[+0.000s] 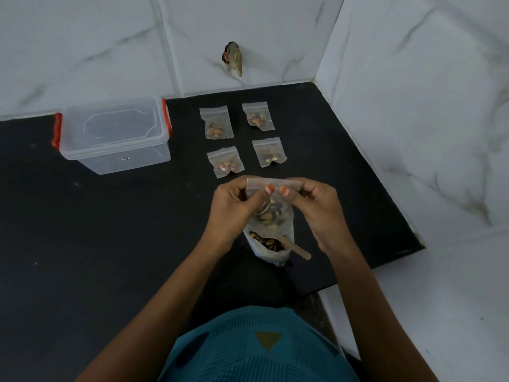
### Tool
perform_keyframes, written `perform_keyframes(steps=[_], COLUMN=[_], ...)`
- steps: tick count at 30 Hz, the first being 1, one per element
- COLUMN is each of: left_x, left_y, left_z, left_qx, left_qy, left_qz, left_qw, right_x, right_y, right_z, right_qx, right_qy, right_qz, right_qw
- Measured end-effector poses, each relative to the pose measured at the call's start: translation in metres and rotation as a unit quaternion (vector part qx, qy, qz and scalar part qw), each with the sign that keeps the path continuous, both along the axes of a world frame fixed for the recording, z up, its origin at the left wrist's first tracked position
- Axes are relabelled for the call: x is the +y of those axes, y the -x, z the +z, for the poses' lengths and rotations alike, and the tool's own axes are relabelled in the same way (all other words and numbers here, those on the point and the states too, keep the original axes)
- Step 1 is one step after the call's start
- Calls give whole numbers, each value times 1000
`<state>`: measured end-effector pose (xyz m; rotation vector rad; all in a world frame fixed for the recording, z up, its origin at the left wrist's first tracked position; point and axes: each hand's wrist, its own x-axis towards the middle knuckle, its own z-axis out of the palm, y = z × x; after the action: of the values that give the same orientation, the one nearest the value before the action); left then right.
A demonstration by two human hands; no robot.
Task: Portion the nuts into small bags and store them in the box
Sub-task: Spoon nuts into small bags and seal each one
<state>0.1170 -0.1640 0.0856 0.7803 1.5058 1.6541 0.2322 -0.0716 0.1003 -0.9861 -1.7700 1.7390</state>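
Both left hand (pixel 234 209) and right hand (pixel 319 208) fingers (pixel 268 191) pinch the small bag (pixel 275 183) of nuts (pixel 269 216) by its top.

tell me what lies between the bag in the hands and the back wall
Four filled small bags in two rows on the black counter, head view.

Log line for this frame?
sealing small clear nut bag | left hand, right hand: pinch top | four filled bags: black counter | clear plastic box: lidded
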Motion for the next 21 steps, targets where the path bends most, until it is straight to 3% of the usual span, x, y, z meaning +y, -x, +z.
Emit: perform_keyframes(steps=[6,13,16,21], left_x=[0,1,3,3], left_y=[0,7,2,3], left_z=[1,-1,0,1], left_qx=[35,127,97,-22], left_qy=[-15,14,19,42], left_qz=[0,-13,6,4], left_qw=[999,992,995,999], right_x=[-4,-8,-6,0], right_y=[5,4,4,0], right_z=[-2,-2,-2,-5], right_qx=[-47,-37,-8,-2], right_qy=[-104,-124,-78,-11], right_qz=[3,-6,-13,-57], right_qw=[993,992,997,998])
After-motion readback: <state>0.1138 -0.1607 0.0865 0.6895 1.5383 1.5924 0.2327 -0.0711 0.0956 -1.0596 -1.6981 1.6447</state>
